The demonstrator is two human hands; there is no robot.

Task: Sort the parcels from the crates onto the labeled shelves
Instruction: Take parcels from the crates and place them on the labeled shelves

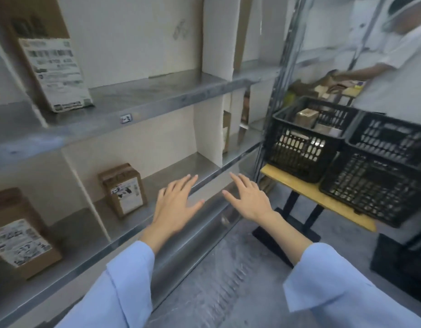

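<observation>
Both hands reach out from pale blue sleeves with fingers straight and spread, grasping nothing: the left hand (pixel 178 204) is over the front edge of the lower shelf (pixel 204 165), the right hand (pixel 248 198) just beside it to the right. On that shelf a brown parcel (pixel 20 235) stands near left, and a smaller parcel (pixel 124 190) stands in the next compartment. To the right, a near crate (pixel 379 181) and a far crate (pixel 299 150) sit on a yellow table (pixel 299 185), the far one holding boxed parcels (pixel 306 117). A labelled parcel (pixel 53 67) leans on the upper shelf (pixel 157 91), far left
</observation>
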